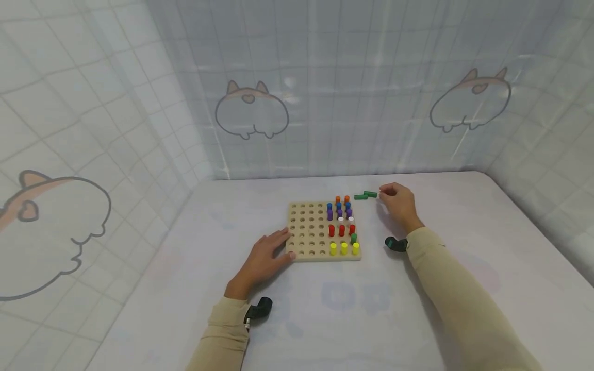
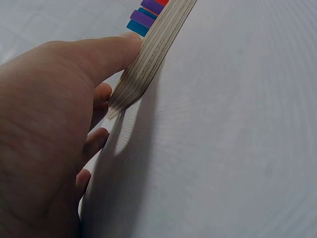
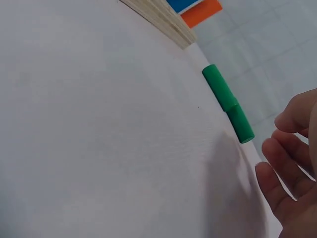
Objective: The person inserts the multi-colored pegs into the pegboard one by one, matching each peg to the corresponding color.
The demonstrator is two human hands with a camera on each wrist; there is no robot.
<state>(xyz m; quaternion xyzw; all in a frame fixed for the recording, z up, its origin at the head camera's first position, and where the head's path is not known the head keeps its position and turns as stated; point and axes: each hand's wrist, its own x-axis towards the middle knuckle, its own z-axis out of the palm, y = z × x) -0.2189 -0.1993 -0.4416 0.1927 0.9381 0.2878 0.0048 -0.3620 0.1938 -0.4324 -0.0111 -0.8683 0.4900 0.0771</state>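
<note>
A square wooden pegboard (image 1: pixel 306 258) lies on the table, with rows of round holes. My left hand (image 1: pixel 266 257) rests against its left side, fingers at the left edge and thumb at the near corner. Two green pegs (image 3: pixel 218 87) lie end by end beyond the board's far right corner. Beside them is my right hand (image 1: pixel 400 202), its fingers loosely bent and nothing visible between thumb and fingertips in the right wrist view. A single green peg (image 1: pixel 353 238) stands in the board's right column, behind the yellow pegs (image 1: pixel 344 249).
Red pegs (image 1: pixel 341 231), white pegs (image 1: pixel 341 220), purple pegs (image 1: pixel 330 215), blue pegs (image 1: pixel 329 206) and orange pegs (image 1: pixel 337 199) stand in the board's right-hand columns. A pale tiled curtain (image 1: pixel 325 129) hangs behind the white table (image 1: pixel 325 314).
</note>
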